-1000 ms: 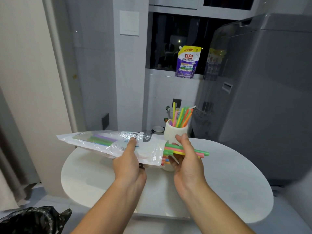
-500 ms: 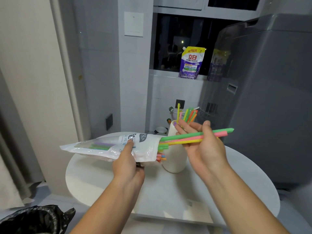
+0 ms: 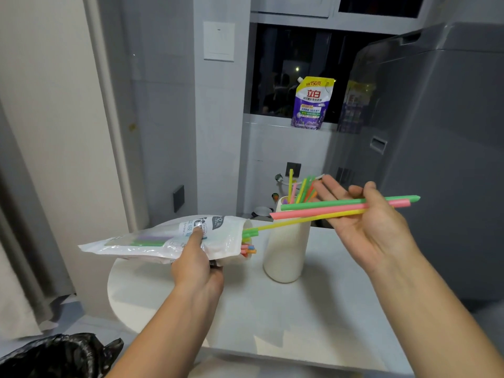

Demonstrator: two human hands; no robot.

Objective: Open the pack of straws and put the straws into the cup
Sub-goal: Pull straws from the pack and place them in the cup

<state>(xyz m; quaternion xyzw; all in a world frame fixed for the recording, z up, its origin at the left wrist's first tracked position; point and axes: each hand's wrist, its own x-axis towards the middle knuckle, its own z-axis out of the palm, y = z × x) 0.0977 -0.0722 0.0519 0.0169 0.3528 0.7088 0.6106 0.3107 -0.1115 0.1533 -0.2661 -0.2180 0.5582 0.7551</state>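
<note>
Straws, smooth tubes, lie pinched in right hand; left hand grips crinkly plastic pack.

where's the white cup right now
In the head view the white cup stands mid-frame on the white table, just right of the open straw pack, below-left of the right hand holding three straws.

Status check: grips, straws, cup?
Left grip holds straw pack. Right grip pinches three straws near cup. Cup upright on table, partly filled. Nothing blocking.

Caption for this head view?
Left hand holds white plastic straw pack; right hand holds three coloured straws near the white cup.
</note>
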